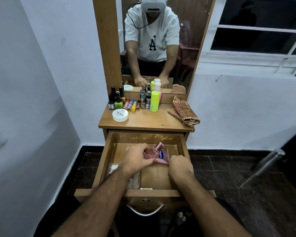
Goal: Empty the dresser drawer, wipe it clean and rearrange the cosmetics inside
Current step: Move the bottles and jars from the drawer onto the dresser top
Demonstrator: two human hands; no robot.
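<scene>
The drawer [144,139]: left hand [137,159] grips pink tubes [158,153]; lift them together, while the fisted right hand [179,166] shows no contents.

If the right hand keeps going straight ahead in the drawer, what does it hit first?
Most likely the pink Vaseline tube, lying just ahead of the right hand, which looks closed and empty. The left hand already grips that tube cluster. Depth is unclear.
</scene>
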